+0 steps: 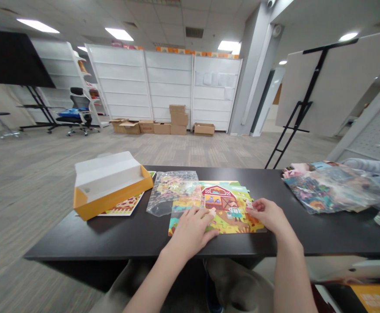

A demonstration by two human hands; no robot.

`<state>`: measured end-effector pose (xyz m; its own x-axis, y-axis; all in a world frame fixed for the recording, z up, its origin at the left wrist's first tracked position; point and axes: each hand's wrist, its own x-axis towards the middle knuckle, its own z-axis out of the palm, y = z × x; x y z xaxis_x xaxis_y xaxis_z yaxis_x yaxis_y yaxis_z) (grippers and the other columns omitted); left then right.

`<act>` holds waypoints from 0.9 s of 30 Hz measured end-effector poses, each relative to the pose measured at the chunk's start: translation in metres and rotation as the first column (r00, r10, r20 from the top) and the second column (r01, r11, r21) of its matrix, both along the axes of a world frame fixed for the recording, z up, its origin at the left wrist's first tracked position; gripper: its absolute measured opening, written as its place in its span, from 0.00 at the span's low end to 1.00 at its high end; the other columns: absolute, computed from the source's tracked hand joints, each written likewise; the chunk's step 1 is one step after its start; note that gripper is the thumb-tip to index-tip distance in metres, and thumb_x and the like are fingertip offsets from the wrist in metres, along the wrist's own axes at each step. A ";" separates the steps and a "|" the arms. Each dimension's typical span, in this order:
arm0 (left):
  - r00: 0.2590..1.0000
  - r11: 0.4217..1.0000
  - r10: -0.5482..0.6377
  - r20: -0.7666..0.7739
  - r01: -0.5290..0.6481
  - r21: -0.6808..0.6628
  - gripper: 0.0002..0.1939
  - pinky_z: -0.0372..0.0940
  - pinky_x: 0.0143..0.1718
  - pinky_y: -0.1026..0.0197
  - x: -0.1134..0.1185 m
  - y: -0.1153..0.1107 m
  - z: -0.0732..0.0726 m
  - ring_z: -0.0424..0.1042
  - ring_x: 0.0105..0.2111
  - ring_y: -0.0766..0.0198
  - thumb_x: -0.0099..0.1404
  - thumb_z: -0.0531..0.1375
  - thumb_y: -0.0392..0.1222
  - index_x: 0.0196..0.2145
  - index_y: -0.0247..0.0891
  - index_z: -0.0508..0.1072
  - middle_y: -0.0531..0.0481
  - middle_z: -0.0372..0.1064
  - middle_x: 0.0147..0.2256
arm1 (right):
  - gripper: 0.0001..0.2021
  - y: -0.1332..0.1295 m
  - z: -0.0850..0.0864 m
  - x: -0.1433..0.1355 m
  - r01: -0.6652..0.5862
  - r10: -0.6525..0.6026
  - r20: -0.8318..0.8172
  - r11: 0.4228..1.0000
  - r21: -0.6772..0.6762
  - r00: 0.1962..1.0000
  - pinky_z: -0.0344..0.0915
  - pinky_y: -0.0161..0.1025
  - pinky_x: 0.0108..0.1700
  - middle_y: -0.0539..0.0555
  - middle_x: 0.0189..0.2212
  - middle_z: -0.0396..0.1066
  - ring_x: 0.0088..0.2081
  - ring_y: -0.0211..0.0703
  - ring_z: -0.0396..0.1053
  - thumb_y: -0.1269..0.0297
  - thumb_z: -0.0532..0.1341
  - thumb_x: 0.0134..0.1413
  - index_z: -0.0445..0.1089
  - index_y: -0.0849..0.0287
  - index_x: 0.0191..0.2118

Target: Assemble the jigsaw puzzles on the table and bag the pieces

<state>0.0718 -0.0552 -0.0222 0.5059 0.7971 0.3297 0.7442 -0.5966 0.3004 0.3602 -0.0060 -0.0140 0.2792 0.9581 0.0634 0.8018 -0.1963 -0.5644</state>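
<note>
A colourful farm jigsaw puzzle [221, 201], with a red barn and a farmer figure, lies on the black table. My left hand [191, 228] rests on its lower left part, fingers and thumb apart. At the puzzle's right side, my right hand [268, 213] pinches a small puzzle piece [250, 208] showing a pale animal; the piece touches or overlaps the picture. A clear plastic bag [172, 191] with loose colourful pieces lies against the puzzle's left side and partly covers it.
On the left of the black table [121, 241], an open yellow-and-white box [111, 184] rests on a printed sheet [128, 206]. Plastic bags [333, 187] with colourful contents lie at the right. Beyond are a black easel stand [302, 108] and cardboard boxes [178, 119].
</note>
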 end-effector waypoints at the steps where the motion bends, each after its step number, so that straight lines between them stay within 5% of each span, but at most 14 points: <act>1: 1.000 1.000 0.000 0.001 0.000 -0.017 0.21 0.64 0.54 0.46 -0.002 0.001 0.001 0.69 0.52 0.49 0.67 0.64 0.51 0.55 0.42 0.73 0.47 0.72 0.56 | 0.11 0.001 -0.002 0.000 -0.010 0.011 -0.025 1.000 0.020 1.000 0.65 0.38 0.31 0.54 0.28 0.76 0.30 0.46 0.74 0.57 0.70 0.41 0.72 0.57 0.29; 9: 1.000 0.999 -0.011 0.001 0.012 -0.046 0.21 0.63 0.57 0.46 -0.012 0.001 0.004 0.67 0.53 0.49 0.68 0.63 0.50 0.57 0.43 0.73 0.48 0.71 0.58 | 0.25 0.004 -0.010 -0.002 -0.044 0.096 -0.469 0.992 0.121 0.878 0.73 0.39 0.31 0.59 0.40 0.77 0.32 0.47 0.77 0.59 0.71 0.38 0.69 0.57 0.46; 16: 1.000 0.999 -0.010 0.020 0.012 -0.052 0.20 0.63 0.57 0.45 -0.011 0.001 0.006 0.68 0.53 0.49 0.68 0.63 0.49 0.56 0.43 0.73 0.47 0.72 0.58 | 0.12 0.012 -0.017 0.004 0.007 0.107 -0.400 0.962 0.274 0.910 0.71 0.38 0.32 0.57 0.31 0.79 0.32 0.47 0.77 0.62 0.68 0.40 0.74 0.58 0.34; 22: 0.993 0.997 0.013 0.119 -0.003 -0.080 0.14 0.64 0.55 0.45 -0.010 0.004 0.005 0.69 0.51 0.51 0.70 0.61 0.46 0.51 0.42 0.76 0.47 0.76 0.52 | 0.17 0.005 -0.001 -0.007 0.087 0.085 -0.505 0.948 0.307 0.859 0.69 0.38 0.31 0.58 0.31 0.79 0.32 0.48 0.77 0.53 0.69 0.40 0.73 0.59 0.34; 27: 0.873 0.972 0.128 0.471 -0.014 -0.236 0.16 0.68 0.51 0.50 0.000 0.008 0.005 0.74 0.47 0.55 0.70 0.59 0.45 0.54 0.40 0.72 0.44 0.77 0.47 | 0.23 -0.009 0.026 -0.052 -0.244 0.345 -0.636 0.939 0.244 0.691 0.70 0.38 0.35 0.56 0.30 0.79 0.32 0.47 0.77 0.46 0.72 0.40 0.72 0.59 0.37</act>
<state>0.0714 -0.0473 -0.0168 0.2695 0.9047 0.3299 0.5121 -0.4248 0.7466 0.3081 -0.0155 0.0121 0.0023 0.9947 0.1028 0.2175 0.0998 -0.9709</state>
